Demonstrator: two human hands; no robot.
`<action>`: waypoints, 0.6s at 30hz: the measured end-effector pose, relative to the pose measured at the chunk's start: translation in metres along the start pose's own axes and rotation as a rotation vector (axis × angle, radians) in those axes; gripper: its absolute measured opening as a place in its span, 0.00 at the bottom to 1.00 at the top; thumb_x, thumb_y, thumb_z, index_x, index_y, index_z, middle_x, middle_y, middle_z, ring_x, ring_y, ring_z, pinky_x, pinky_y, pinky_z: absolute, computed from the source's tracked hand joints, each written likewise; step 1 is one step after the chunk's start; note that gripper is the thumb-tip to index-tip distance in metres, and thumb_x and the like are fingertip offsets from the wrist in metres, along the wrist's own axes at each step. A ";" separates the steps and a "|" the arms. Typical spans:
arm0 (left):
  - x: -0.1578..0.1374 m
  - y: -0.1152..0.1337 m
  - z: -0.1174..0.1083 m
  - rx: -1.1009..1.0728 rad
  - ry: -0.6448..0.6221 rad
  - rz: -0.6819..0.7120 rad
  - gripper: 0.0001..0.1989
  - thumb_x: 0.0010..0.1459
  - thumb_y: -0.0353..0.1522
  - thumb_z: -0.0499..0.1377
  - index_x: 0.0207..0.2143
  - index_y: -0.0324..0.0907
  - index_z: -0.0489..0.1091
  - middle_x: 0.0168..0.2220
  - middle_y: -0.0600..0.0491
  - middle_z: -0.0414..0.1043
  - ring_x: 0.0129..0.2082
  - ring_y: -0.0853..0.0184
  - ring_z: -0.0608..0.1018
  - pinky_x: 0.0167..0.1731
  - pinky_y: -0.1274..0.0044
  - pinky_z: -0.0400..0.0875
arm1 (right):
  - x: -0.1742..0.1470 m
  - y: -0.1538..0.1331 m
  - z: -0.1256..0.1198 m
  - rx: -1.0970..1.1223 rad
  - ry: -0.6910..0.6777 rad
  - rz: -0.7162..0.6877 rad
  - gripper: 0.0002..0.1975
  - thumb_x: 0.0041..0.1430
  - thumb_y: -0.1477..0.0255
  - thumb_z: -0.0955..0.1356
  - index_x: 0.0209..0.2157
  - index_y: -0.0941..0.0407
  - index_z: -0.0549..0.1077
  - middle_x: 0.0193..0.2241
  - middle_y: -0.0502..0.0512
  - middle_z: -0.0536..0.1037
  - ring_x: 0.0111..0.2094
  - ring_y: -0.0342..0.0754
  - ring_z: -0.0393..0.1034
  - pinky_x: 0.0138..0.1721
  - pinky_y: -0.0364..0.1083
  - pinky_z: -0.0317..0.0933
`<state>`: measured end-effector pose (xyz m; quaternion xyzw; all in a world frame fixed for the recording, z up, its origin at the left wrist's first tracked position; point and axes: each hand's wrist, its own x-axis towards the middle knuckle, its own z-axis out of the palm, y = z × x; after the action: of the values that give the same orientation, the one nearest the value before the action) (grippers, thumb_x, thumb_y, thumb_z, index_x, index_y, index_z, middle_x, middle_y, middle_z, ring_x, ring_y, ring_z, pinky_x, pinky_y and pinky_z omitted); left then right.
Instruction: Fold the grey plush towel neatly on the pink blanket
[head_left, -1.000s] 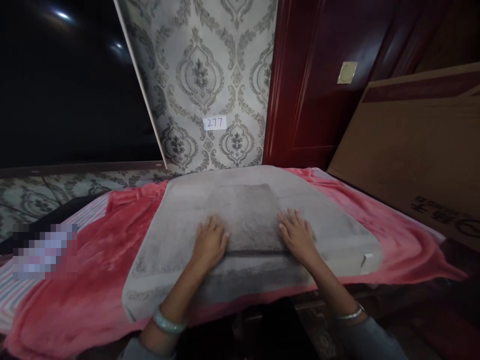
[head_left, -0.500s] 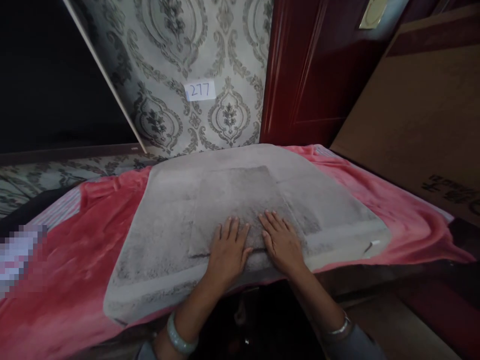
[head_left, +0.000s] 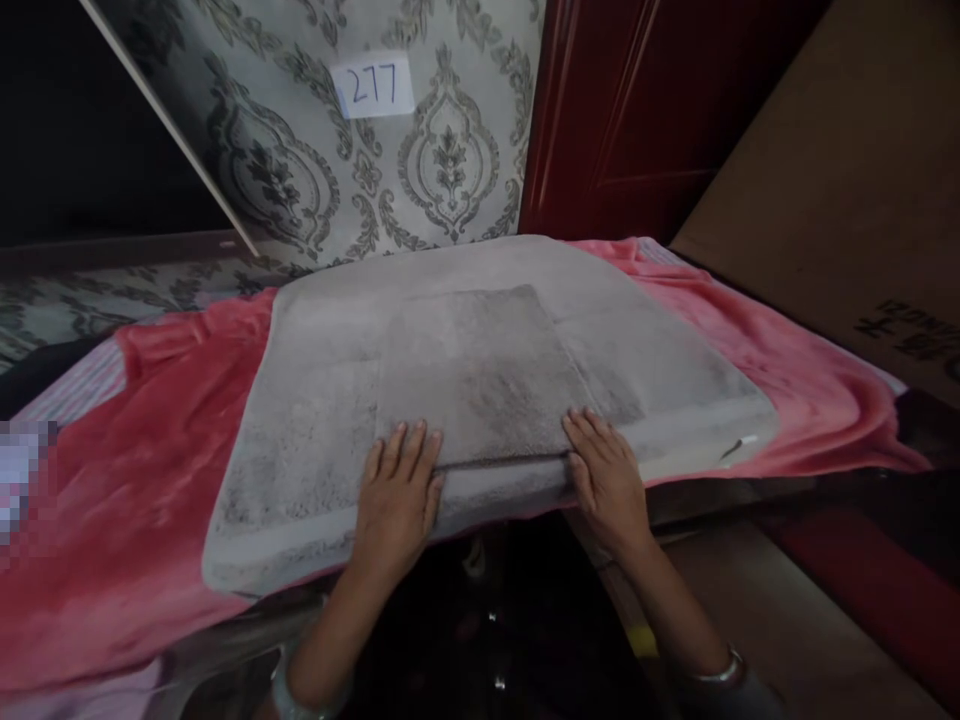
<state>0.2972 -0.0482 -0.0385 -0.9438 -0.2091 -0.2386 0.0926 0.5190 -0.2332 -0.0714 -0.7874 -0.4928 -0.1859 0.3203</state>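
A grey plush cloth [head_left: 322, 400] lies spread over a pink plush blanket [head_left: 187, 420]. In its middle is a darker grey square piece [head_left: 472, 370], lying flat; I cannot tell whether it is a separate folded towel or part of the cloth. My left hand [head_left: 397, 495] rests palm down at the square's front left corner, fingers stretched out. At the front right corner lies my right hand [head_left: 609, 478], likewise flat with fingers extended. Between the hands runs the square's dark front edge. Neither hand grips anything.
A patterned wall with a paper marked 277 [head_left: 373, 84] stands behind. A dark screen [head_left: 97, 140] is at the left, a dark red door [head_left: 622, 110] behind right. A large cardboard box [head_left: 840, 170] leans at the right. A small white tag [head_left: 742, 445] shows on the cloth's right corner.
My hands have slid apart, from the square's front middle out to its front corners, uncovering the edge between them. The camera view has tilted down, so the wall paper appears higher.
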 end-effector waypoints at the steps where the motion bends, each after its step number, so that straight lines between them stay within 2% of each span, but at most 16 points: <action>1: -0.006 -0.005 -0.002 -0.005 0.004 -0.023 0.23 0.68 0.34 0.48 0.63 0.39 0.64 0.64 0.44 0.64 0.66 0.51 0.64 0.61 0.57 0.60 | -0.003 0.001 -0.003 0.013 0.001 0.018 0.23 0.72 0.67 0.55 0.63 0.54 0.65 0.61 0.58 0.70 0.66 0.53 0.57 0.63 0.60 0.52; 4: -0.017 -0.019 -0.007 -0.052 0.024 -0.114 0.22 0.68 0.34 0.47 0.61 0.40 0.66 0.62 0.44 0.67 0.64 0.52 0.66 0.60 0.56 0.62 | -0.004 0.000 -0.015 0.025 0.001 0.080 0.22 0.72 0.65 0.56 0.60 0.53 0.69 0.59 0.58 0.72 0.64 0.54 0.60 0.64 0.63 0.48; 7: -0.012 -0.019 -0.015 -0.102 0.071 -0.176 0.21 0.68 0.34 0.47 0.58 0.43 0.69 0.59 0.45 0.71 0.65 0.51 0.65 0.62 0.53 0.59 | 0.007 -0.011 -0.022 0.031 0.007 0.114 0.23 0.72 0.65 0.55 0.61 0.53 0.69 0.58 0.59 0.74 0.63 0.55 0.62 0.65 0.63 0.46; 9: 0.004 -0.008 -0.020 -0.144 0.064 -0.135 0.22 0.68 0.35 0.47 0.60 0.42 0.68 0.59 0.45 0.71 0.66 0.52 0.64 0.63 0.52 0.56 | 0.020 -0.023 -0.021 0.046 -0.020 0.080 0.24 0.71 0.66 0.55 0.65 0.54 0.64 0.60 0.60 0.71 0.64 0.54 0.60 0.66 0.62 0.46; 12: 0.031 0.020 -0.022 -0.193 -0.045 0.008 0.26 0.68 0.36 0.48 0.65 0.38 0.59 0.66 0.42 0.62 0.68 0.54 0.60 0.66 0.55 0.53 | 0.036 -0.041 -0.011 0.067 -0.110 -0.012 0.27 0.71 0.68 0.54 0.68 0.55 0.57 0.66 0.60 0.63 0.68 0.53 0.51 0.66 0.60 0.46; 15: 0.045 0.045 -0.014 -0.182 -0.156 0.090 0.29 0.67 0.37 0.51 0.67 0.38 0.56 0.69 0.42 0.54 0.70 0.53 0.56 0.66 0.54 0.52 | 0.038 -0.047 0.004 0.056 -0.185 -0.095 0.26 0.71 0.69 0.55 0.67 0.55 0.60 0.66 0.58 0.63 0.69 0.52 0.49 0.66 0.58 0.47; 18: 0.041 0.056 -0.002 -0.149 -0.170 0.081 0.28 0.66 0.37 0.51 0.66 0.38 0.58 0.69 0.42 0.55 0.69 0.51 0.57 0.65 0.53 0.53 | 0.032 -0.045 0.014 0.027 -0.187 -0.127 0.24 0.71 0.70 0.56 0.65 0.56 0.63 0.65 0.58 0.65 0.68 0.51 0.50 0.67 0.57 0.46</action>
<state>0.3541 -0.0847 -0.0210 -0.9725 -0.1598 -0.1688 0.0138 0.4923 -0.1886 -0.0480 -0.7640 -0.5720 -0.1251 0.2710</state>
